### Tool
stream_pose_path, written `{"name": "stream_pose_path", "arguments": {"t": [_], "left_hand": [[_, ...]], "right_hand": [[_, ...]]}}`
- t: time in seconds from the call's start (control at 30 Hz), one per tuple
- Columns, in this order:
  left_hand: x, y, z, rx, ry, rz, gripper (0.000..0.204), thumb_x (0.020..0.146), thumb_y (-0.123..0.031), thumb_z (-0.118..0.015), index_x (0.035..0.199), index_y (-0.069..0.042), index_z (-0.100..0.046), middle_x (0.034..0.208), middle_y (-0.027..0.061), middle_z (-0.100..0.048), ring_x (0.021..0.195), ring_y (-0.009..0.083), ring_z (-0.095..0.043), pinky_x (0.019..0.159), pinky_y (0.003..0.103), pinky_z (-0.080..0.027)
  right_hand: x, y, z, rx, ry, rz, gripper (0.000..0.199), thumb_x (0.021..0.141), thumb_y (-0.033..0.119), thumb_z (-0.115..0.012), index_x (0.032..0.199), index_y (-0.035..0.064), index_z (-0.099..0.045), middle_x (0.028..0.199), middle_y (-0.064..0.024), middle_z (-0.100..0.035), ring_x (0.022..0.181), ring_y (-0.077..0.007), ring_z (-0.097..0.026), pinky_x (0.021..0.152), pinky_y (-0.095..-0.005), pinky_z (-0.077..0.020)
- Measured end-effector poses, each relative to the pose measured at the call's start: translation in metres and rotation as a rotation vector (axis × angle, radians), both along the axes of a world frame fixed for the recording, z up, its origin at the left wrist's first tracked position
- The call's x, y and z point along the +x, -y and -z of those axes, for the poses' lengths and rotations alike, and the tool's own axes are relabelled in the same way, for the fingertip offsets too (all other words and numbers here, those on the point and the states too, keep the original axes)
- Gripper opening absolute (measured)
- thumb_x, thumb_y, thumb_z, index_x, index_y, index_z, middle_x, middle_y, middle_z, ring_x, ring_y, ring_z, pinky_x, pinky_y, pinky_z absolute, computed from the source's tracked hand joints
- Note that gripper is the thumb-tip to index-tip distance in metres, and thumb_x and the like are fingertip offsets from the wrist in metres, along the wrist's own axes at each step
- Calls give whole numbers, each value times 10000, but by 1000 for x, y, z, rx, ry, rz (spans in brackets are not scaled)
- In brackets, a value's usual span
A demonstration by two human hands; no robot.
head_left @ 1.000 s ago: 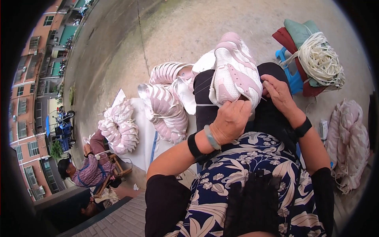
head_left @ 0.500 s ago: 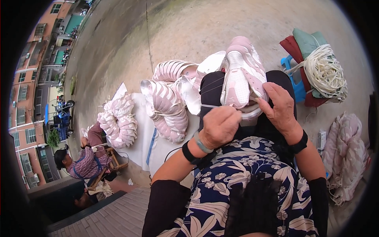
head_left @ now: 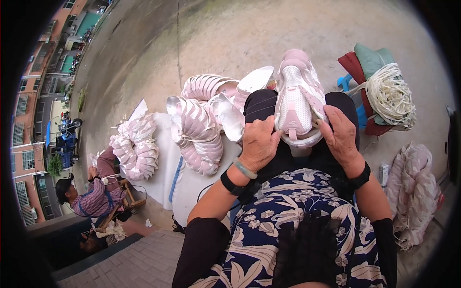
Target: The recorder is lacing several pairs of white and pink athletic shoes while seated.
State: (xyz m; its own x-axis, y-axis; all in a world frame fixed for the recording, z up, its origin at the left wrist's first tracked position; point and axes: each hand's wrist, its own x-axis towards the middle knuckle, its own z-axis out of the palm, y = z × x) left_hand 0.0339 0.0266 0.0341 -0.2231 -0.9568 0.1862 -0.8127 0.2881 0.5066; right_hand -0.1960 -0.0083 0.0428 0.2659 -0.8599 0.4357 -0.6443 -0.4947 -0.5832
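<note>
A pink and white shoe upper (head_left: 295, 86) rests between my knees, its rounded pink end pointing away and its opening toward me. A pink tab hangs down in the middle of the near end. My left hand (head_left: 259, 144) is closed on the upper's near left edge, thumb against the side. At the near right edge, my right hand (head_left: 342, 134) holds the upper's side panel between thumb and fingers. The fingertips of both hands are partly hidden.
Bundles of pink and white shoe uppers (head_left: 197, 137) lie on a white sheet (head_left: 163, 158) to my left, with another bundle (head_left: 415, 187) at right. A blue stool (head_left: 345, 82) carries cloths and a coil of white cord (head_left: 390, 93). A person (head_left: 93, 197) sits at far left.
My left hand has moved left from the middle of the near end to the upper's left edge. The upper has turned slightly and its tab now shows. My right hand stays on the right edge.
</note>
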Motion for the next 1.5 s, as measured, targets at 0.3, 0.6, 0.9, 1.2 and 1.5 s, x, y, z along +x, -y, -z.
{"name": "stream_pose_path", "arguments": {"t": [0.3,0.6,0.9,1.2,1.5], "left_hand": [[18,45,3,-207,-221,54,547,699,-259,-672,1153,-1,-509,1042,148,-571,965,300,-530,899,411,-362],[61,87,5,701,-377,304,267,815,-250,-685,723,-25,-573,606,-47,-484,570,31,-410,495,216,-341],[50,112,-43,281,-406,226,302,819,-105,-627,574,-10,-477,538,-40,-386,525,39,-339,463,235,-286],[-8,192,-52,414,-500,304,298,825,-142,-637,572,-55,-508,559,-84,-394,545,23,-335,464,223,-275],[-60,261,-17,749,-340,304,272,815,-223,-660,596,-92,-565,577,-70,-467,534,37,-385,481,211,-314]], "right_hand": [[4,-7,-2,-11,13,13,309,777,151,-601,1028,-24,-558,925,-197,-595,812,-357,-598,708,-374,-494],[6,-7,-15,-89,-171,46,330,716,81,-579,1033,-12,-560,908,-157,-578,741,-312,-603,641,-361,-496],[0,-2,-16,-102,-232,39,340,703,74,-600,1026,-13,-546,865,-141,-557,728,-290,-586,621,-358,-478],[-3,4,-19,-204,-285,-11,301,676,106,-589,931,-43,-531,794,-145,-515,706,-269,-539,648,-356,-439],[-9,8,-24,-288,-308,-52,326,688,152,-568,902,-94,-554,812,-195,-558,701,-271,-549,695,-366,-456]]}}
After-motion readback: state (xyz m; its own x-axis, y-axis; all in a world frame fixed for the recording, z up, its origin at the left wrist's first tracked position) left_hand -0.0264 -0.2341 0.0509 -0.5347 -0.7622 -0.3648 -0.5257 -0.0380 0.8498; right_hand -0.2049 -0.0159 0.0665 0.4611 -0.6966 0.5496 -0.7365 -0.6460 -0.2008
